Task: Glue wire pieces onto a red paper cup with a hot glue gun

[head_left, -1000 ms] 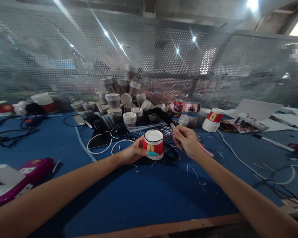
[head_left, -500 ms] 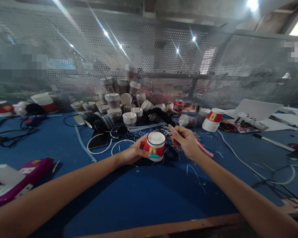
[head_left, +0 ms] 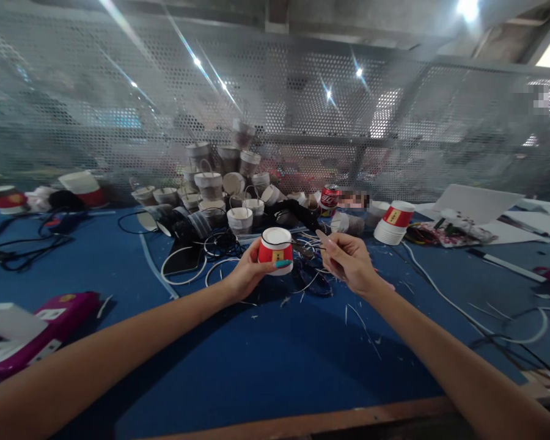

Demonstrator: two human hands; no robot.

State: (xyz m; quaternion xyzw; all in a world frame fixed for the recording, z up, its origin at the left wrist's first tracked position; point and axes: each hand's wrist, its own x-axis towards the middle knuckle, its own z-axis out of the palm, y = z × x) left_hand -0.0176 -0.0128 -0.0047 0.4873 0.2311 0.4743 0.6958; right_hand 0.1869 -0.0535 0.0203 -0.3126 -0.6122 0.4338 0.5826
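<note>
My left hand (head_left: 244, 275) is wrapped round a small red and white paper cup (head_left: 276, 257) with a yellow label, held a little above the blue table. A thin black cord (head_left: 275, 244) lies along the cup's upper edge and runs right toward my right hand (head_left: 349, 261). Thumb and fingers of that hand are pinched together on the cord's far part; its very end is hidden. Beneath and between both hands are dark cord loops and white offcuts on the table.
Behind my hands, grey buckets (head_left: 209, 185) are heaped with loose cords and a dark phone (head_left: 183, 256). A red soda can (head_left: 329, 200) and a stack of cups (head_left: 393, 223) stand right. A purple object (head_left: 66, 315) lies left. A perforated metal screen (head_left: 275, 116) rises behind.
The cup has moved left and slightly up with my left hand. My right hand has shifted a little right, and the cord now stretches between cup and fingers.
</note>
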